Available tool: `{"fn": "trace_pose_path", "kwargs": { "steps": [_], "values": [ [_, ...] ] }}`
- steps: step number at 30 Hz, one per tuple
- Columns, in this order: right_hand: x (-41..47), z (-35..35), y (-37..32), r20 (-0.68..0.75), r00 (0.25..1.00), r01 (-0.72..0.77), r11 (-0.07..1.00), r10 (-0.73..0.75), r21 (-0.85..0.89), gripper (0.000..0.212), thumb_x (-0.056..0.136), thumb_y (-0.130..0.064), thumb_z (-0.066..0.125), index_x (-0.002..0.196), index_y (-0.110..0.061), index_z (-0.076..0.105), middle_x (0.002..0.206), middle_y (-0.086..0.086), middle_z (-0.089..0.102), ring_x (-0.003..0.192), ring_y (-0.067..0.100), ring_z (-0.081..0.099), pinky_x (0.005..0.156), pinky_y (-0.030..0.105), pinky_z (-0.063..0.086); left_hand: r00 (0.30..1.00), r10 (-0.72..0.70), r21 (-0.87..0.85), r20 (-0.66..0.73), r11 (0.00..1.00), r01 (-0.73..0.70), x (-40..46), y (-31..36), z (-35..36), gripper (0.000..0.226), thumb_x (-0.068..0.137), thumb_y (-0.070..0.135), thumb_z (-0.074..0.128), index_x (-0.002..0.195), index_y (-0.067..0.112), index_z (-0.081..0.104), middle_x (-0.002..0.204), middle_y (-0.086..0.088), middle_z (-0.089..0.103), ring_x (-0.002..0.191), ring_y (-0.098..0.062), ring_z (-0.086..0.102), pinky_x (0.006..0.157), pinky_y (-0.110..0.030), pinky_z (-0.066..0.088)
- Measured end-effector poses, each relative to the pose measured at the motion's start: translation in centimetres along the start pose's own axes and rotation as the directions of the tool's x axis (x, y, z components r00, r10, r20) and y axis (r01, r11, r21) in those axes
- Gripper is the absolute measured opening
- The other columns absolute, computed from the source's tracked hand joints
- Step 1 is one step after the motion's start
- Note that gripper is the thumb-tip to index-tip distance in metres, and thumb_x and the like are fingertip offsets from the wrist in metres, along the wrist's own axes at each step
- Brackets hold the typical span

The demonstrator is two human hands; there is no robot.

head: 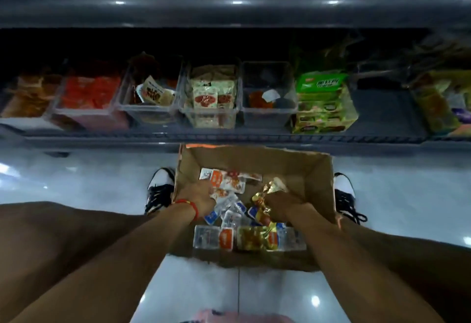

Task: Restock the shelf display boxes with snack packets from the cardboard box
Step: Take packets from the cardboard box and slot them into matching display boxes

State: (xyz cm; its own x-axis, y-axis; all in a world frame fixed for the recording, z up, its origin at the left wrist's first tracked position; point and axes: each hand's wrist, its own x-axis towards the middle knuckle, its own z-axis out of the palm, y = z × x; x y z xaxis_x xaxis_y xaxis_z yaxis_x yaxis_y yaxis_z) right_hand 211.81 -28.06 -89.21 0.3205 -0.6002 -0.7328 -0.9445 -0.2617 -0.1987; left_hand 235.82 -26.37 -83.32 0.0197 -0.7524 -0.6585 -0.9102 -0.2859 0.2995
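Inside the open brown cardboard box (316,177), the right hand (288,206) pinches crinkly gold foil packets (265,195) in its fingers, while the left hand (196,199) grips orange-and-white packets (229,182) just beyond its fingers.

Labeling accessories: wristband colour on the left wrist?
Red wristband, clearest in the head view.

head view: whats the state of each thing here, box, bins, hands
cardboard box: open, on the floor, part full of loose packets
left hand: in the box, on the orange and white packets
right hand: in the box, gripping gold packets
middle clear bin: well stocked with pale packets
clear bin to its left: nearly empty
clear bin to its right: nearly empty
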Motion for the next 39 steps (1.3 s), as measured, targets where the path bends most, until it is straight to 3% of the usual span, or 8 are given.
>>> {"fn": "trace_pose_path", "kwargs": {
  "steps": [5,10,20,26,31,33,35,39],
  "values": [
    [4.6,4.9,2.4,-0.121,0.991,-0.055,0.998,0.053,-0.008,0.056,0.098,-0.027,0.055,0.151,-0.031,0.037,0.159,0.002,0.032,0.145,0.031,0.034,0.111,0.053,0.040,0.996,-0.011,0.091,0.088,0.996,0.003,-0.3,-2.1,3.4,0.032,0.099,0.027,0.055,0.128,0.016,0.060,0.123,-0.010,0.068,0.108,-0.030,0.067,0.087,-0.030,0.052],
    [8.3,5.9,3.6,-0.127,0.992,0.008,0.990,-0.026,-0.137,0.113,0.071,-0.008,0.082,0.158,-0.033,0.013,0.166,-0.003,0.007,0.155,0.028,0.006,0.115,0.060,0.030,0.993,-0.067,0.001,0.099,0.998,0.067,0.0,-2.1,4.4,0.028,0.099,0.024,0.055,0.126,0.017,0.057,0.119,-0.009,0.068,0.102,-0.026,0.068,0.085,-0.030,0.056],
    [6.1,7.1,4.3,-0.308,0.921,-0.287,0.950,0.239,-0.121,0.077,0.078,-0.044,0.078,0.141,-0.022,0.040,0.145,0.014,0.040,0.133,0.035,0.038,0.112,0.054,0.028,0.999,-0.016,-0.074,0.048,0.997,0.019,0.5,1.2,3.8,0.032,0.092,0.019,0.064,0.124,0.021,0.062,0.129,-0.007,0.064,0.115,-0.025,0.060,0.097,-0.035,0.052],
    [2.8,6.0,3.6,-0.304,0.912,-0.315,0.945,0.276,-0.088,0.066,0.085,-0.029,0.072,0.143,-0.025,0.041,0.147,0.011,0.043,0.139,0.033,0.038,0.111,0.056,0.026,0.999,0.035,-0.139,0.025,0.990,-0.032,-1.1,2.8,3.1,0.028,0.092,0.019,0.064,0.120,0.023,0.063,0.124,-0.003,0.067,0.113,-0.024,0.061,0.098,-0.036,0.051],
    [0.4,4.4,3.0,-0.402,0.826,-0.342,0.918,0.395,0.199,0.025,0.088,-0.017,0.067,0.110,-0.027,0.063,0.119,0.004,0.067,0.119,0.027,0.058,0.103,0.045,0.036,0.998,0.066,-0.180,0.018,0.982,-0.061,-2.6,3.4,2.2,0.025,0.091,0.017,0.063,0.113,0.026,0.063,0.119,-0.003,0.066,0.108,-0.024,0.062,0.095,-0.038,0.054],
    [-0.6,2.6,2.7,-0.386,0.797,-0.232,0.826,0.464,0.513,0.009,0.093,-0.020,0.068,0.101,-0.018,0.066,0.102,0.004,0.071,0.103,0.024,0.066,0.093,0.037,0.046,0.996,0.087,-0.220,0.013,0.972,-0.082,-3.3,3.8,1.6,0.021,0.091,0.015,0.063,0.109,0.026,0.061,0.121,-0.003,0.065,0.107,-0.022,0.062,0.092,-0.034,0.054],
    [-2.0,0.2,1.9,-0.253,0.869,-0.010,0.528,0.424,0.849,0.021,0.088,-0.024,0.078,0.104,-0.011,0.070,0.098,0.000,0.074,0.098,0.020,0.069,0.089,0.034,0.052,0.995,0.102,-0.282,-0.008,0.954,-0.100,-4.1,4.5,0.9,0.020,0.092,0.018,0.065,0.111,0.026,0.061,0.124,-0.003,0.064,0.110,-0.020,0.062,0.089,-0.029,0.051],
    [-6.5,-4.0,-1.0,-0.208,0.972,0.198,0.090,0.107,0.976,0.026,0.089,-0.019,0.075,0.113,-0.010,0.073,0.108,0.006,0.077,0.105,0.024,0.072,0.094,0.041,0.055,0.987,0.150,-0.545,0.056,0.833,-0.096,-5.4,5.6,-0.6,0.032,0.090,0.032,0.071,0.119,0.022,0.061,0.114,0.006,0.069,0.106,-0.017,0.066,0.094,-0.036,0.054]
  ]
}}
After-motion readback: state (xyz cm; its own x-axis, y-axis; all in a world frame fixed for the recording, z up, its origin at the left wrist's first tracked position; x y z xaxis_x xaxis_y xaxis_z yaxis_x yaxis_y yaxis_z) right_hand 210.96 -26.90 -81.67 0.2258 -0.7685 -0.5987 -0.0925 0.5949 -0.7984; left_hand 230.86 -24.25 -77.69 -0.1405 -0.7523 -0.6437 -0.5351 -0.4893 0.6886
